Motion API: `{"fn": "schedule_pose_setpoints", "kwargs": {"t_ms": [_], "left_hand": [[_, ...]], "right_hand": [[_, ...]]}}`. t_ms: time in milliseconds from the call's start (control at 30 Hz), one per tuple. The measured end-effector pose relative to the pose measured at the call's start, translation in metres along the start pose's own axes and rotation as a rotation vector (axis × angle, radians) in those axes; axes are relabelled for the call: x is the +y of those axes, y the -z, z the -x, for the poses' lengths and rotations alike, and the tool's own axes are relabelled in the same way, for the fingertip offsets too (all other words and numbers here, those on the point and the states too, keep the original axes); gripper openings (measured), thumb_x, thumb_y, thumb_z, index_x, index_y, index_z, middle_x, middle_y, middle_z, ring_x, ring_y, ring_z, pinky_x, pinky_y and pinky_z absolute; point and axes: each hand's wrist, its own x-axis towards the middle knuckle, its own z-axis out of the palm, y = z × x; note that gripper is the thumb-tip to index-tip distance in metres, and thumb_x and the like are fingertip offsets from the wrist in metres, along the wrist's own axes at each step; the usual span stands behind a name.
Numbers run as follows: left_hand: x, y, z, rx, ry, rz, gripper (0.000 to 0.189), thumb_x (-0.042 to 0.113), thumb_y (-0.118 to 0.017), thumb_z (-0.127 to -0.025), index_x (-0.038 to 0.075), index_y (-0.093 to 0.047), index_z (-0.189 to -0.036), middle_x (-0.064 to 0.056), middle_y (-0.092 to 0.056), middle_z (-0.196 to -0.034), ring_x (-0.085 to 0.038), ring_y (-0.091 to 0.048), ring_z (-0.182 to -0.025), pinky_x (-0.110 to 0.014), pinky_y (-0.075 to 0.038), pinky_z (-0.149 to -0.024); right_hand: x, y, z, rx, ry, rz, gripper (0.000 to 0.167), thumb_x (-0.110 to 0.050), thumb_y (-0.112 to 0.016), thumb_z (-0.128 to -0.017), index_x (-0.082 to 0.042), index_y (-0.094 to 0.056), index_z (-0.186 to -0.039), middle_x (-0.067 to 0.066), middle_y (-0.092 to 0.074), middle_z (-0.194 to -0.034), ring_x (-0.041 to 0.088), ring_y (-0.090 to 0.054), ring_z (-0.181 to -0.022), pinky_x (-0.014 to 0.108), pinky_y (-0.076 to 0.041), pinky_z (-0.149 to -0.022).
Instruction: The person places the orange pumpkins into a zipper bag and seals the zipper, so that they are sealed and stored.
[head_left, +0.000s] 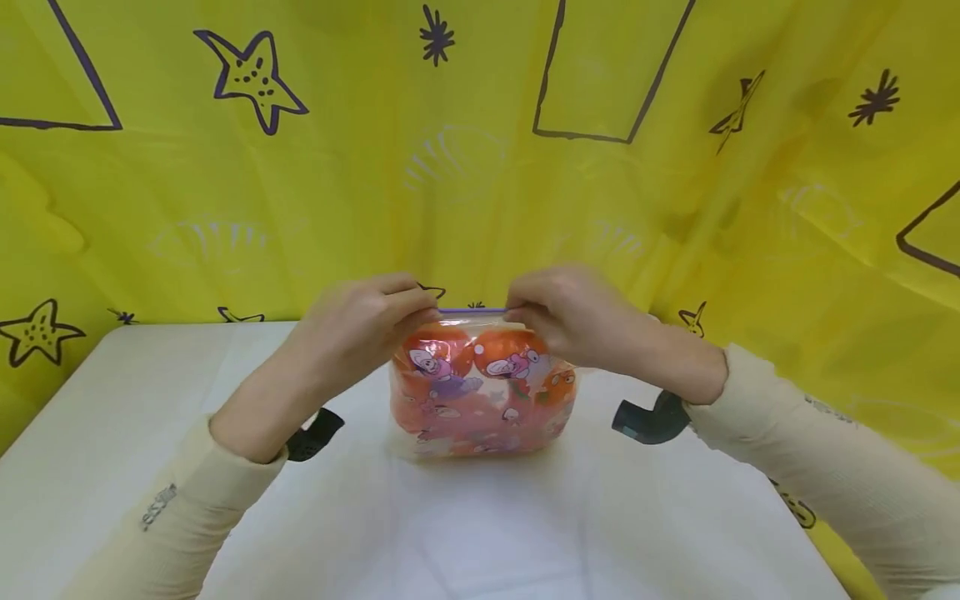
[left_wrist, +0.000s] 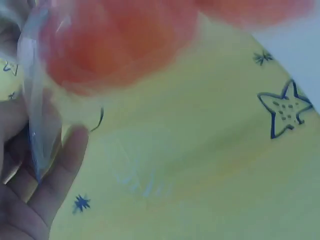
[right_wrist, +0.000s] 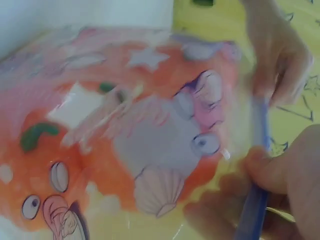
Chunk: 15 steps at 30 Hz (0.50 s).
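A clear zip bag (head_left: 483, 417) printed with cartoon shells, stars and eyes stands upright on the table, with round orange-red things (head_left: 510, 346) inside. Along its top runs a blue-purple zip strip (head_left: 471, 312). My left hand (head_left: 356, 325) pinches the strip's left end, and my right hand (head_left: 581, 321) pinches the right end. In the right wrist view, the thumb (right_wrist: 260, 167) presses on the blue strip with fingers behind it. The left wrist view has the bag's edge between the thumb and fingers (left_wrist: 65, 170), the orange-red shapes blurred above.
The white table (head_left: 480, 533) spreads under and around the bag. Behind it hangs a yellow curtain (head_left: 360, 192) with drawn stars and shells, reaching the table's back edge. A black curved piece (head_left: 652, 419) is at the right wrist, and another (head_left: 315, 435) at the left.
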Motion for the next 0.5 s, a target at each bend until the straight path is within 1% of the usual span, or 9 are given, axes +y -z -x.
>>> {"fn": "schedule_pose_setpoints", "kwargs": {"t_ms": [67, 200, 433, 500], "left_hand": [[-0.003, 0.002, 0.004, 0.005, 0.026, 0.016, 0.016, 0.012, -0.079, -0.083, 0.007, -0.077, -0.097, -0.003, -0.071, -0.087, -0.016, -0.069, -0.076, -0.031, -0.061, -0.069], [-0.007, 0.003, 0.006, 0.008, 0.021, 0.013, 0.017, 0.012, -0.078, -0.084, 0.006, -0.077, -0.099, -0.004, -0.072, -0.089, -0.017, -0.070, -0.078, -0.030, -0.061, -0.070], [-0.014, 0.009, 0.015, 0.015, 0.018, 0.006, 0.012, 0.013, -0.078, -0.084, 0.007, -0.076, -0.094, -0.001, -0.066, -0.081, -0.012, -0.059, -0.068, -0.025, -0.056, -0.060], [-0.015, 0.010, 0.017, 0.024, 0.010, 0.000, 0.012, 0.013, -0.078, -0.084, 0.007, -0.076, -0.094, -0.001, -0.067, -0.081, -0.012, -0.059, -0.067, -0.025, -0.055, -0.060]], "right_hand": [[0.003, 0.001, 0.004, 0.005, -0.020, 0.012, 0.009, -0.003, -0.071, -0.088, -0.008, -0.071, -0.081, 0.000, -0.071, -0.074, 0.012, -0.062, -0.065, 0.026, -0.055, -0.063], [0.007, 0.000, 0.006, 0.007, -0.032, 0.017, 0.007, -0.005, -0.071, -0.089, -0.008, -0.072, -0.083, 0.001, -0.071, -0.076, 0.012, -0.062, -0.066, 0.026, -0.056, -0.064], [0.010, 0.001, 0.009, 0.011, -0.051, -0.011, 0.007, -0.004, -0.071, -0.089, -0.008, -0.072, -0.082, 0.000, -0.072, -0.076, 0.011, -0.062, -0.065, 0.026, -0.055, -0.061], [0.010, 0.002, 0.009, 0.013, -0.045, -0.014, 0.007, -0.004, -0.071, -0.089, -0.008, -0.072, -0.082, 0.000, -0.072, -0.076, 0.011, -0.062, -0.065, 0.026, -0.055, -0.061]]}}
